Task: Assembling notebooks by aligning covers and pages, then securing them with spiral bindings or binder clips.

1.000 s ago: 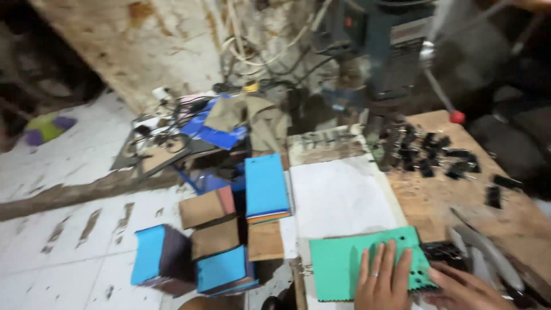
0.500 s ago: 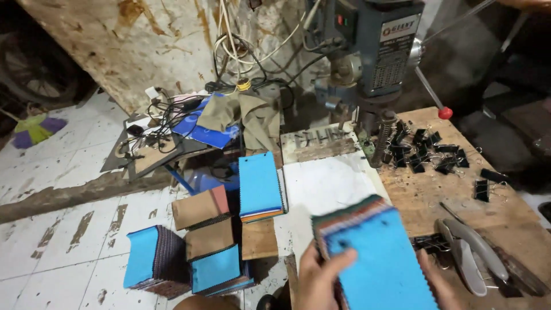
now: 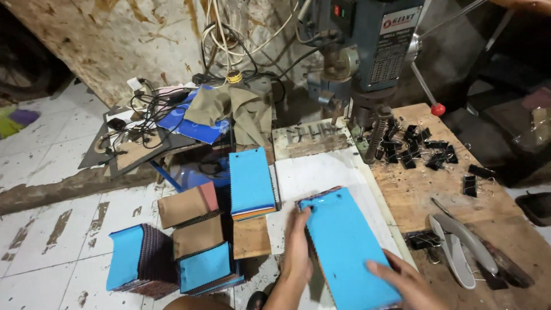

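Hiding stack (image 3: 347, 252) edge beneath hands (image 3: 298, 247)

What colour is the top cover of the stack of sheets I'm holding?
Bright blue. The stack of sheets, between the left hand and right hand, shows best in the head view.

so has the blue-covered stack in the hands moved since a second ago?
Yes. The blue-covered stack lay flat at the near edge of the white sheet; both hands have since lifted it and shifted it farther onto the sheet, toward the drill press.
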